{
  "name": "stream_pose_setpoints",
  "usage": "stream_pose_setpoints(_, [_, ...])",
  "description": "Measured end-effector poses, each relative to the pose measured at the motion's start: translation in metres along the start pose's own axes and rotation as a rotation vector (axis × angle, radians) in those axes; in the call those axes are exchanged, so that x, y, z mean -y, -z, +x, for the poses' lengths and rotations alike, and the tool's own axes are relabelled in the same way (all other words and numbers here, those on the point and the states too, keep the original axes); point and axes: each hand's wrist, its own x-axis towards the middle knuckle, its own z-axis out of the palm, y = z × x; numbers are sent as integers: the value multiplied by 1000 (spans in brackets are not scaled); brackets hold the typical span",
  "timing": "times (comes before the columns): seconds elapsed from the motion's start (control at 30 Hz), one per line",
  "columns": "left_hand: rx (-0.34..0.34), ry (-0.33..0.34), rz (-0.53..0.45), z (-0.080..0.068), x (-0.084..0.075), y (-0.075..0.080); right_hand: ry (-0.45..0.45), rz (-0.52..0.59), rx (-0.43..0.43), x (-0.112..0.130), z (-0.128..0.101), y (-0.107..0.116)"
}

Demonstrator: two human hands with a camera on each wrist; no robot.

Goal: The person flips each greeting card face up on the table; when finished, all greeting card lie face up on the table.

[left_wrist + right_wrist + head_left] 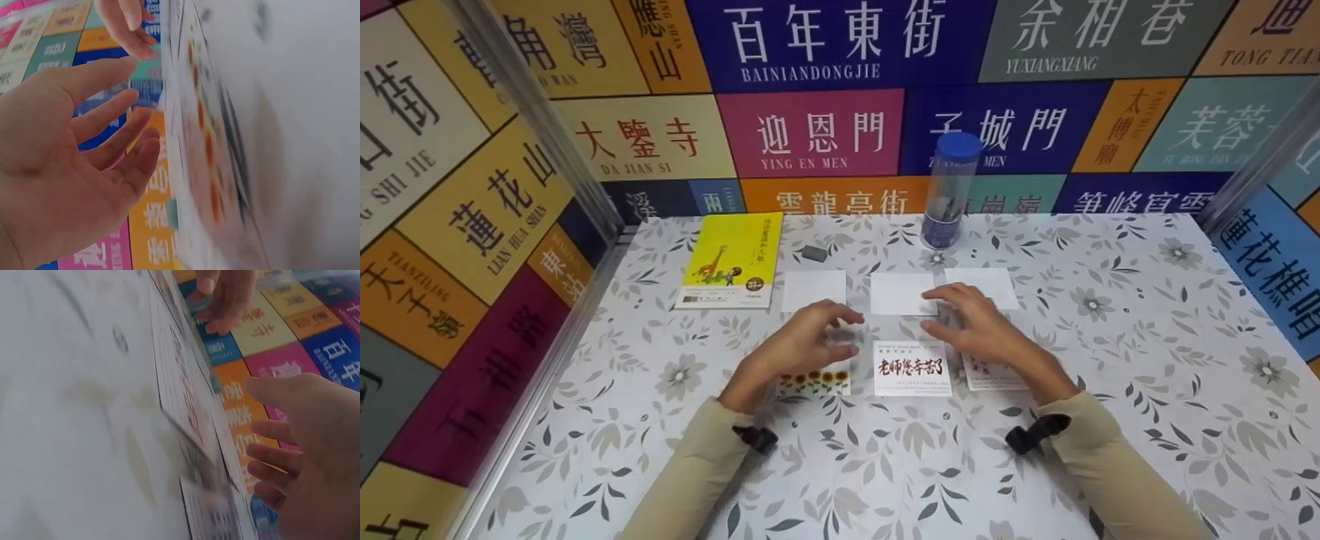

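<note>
My left hand [807, 336] is over a sunflower card [817, 384], fingers loosely bent and apart from the thumb, holding nothing. My right hand [979, 324] hovers over the right-hand card [999, 377], partly covering it, its fingers spread and holding nothing. Between the hands lies a white card with red writing [913, 367]. Behind these is a row of blank white cards: a left one [814, 286], a middle one [896, 292] and a right one [990, 285]. Both wrist views show bare palms, the left hand [84, 146] and the right hand [315, 444].
A yellow book [731, 259] lies at the back left of the flowered table [660, 465]. Near it is a small grey-green object [814, 253]. A clear tube with a blue cap [949, 191] stands at the back, before the sign-covered wall [810, 135].
</note>
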Motion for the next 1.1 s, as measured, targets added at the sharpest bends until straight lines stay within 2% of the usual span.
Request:
stream_pose_setpoints(0.27, [-19,-22,82,70,-36,-33,-190,3,-89,-65,-9,55])
stream_pose_setpoints(0.4, [-29,29,119,101,-47,-50,-177,-6,-102,-84,-5,70])
stream_pose_setpoints(0.57, [-67,94,188,130,-52,-67,-150,29,-32,-99,1,77])
stream_pose_setpoints(0.67, [-79,103,220,139,-55,-72,-175,-36,25,-101,0,78])
stream_pose_setpoints(0.8, [-69,95,239,141,-58,-74,-227,-137,95,-98,-3,79])
stream_pose_setpoints(0.93, [-50,100,252,140,-54,-76,-257,-137,122,-95,-5,82])
stream_pose_setpoints(1.1, [-62,86,237,141,-49,-77,-283,-89,88,-97,-3,82])
